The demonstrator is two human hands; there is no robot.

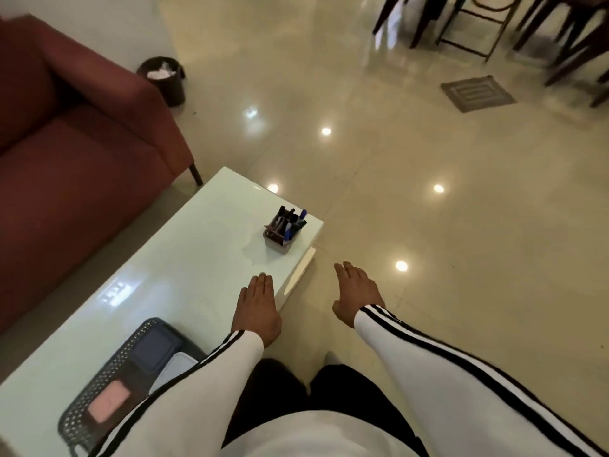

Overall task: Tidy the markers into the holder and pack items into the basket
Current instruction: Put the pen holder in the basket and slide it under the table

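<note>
Head view: the one camera, looking down over both arms.
Left hand [258, 308]: flat and spread, fingers together and straight, palm down over the near edge of the white surface [158, 275]; it grips nothing. Whether the palm touches the top or hangs just above it cannot be told.
Right hand [357, 293]: also spread, palm down, empty, out over the floor [428, 159] just right of the surface's edge, apart from the left hand.
Holder [279, 235]: small and brownish, standing on the surface ahead of the left hand and slightly to its right, near the far right corner.
Markers [291, 222]: bunched inside the holder, dark and blue caps pointing up and leaning away; motion blur makes a count unsafe.
Basket [99, 387]: dark perforated plastic, behind and left of the left hand, at the near end of the surface, partly hidden by the left sleeve [184, 380].
Basket contents: a dark blue flat item [155, 346] at its far end, a pink one [110, 402] nearer the body, a pale one [179, 366] against the sleeve.
Sleeves: white with black stripes.
Sofa [75, 153]: dark red, far left of both hands.
Bin [163, 79]: black, on the floor beyond the sofa's arm.
</note>
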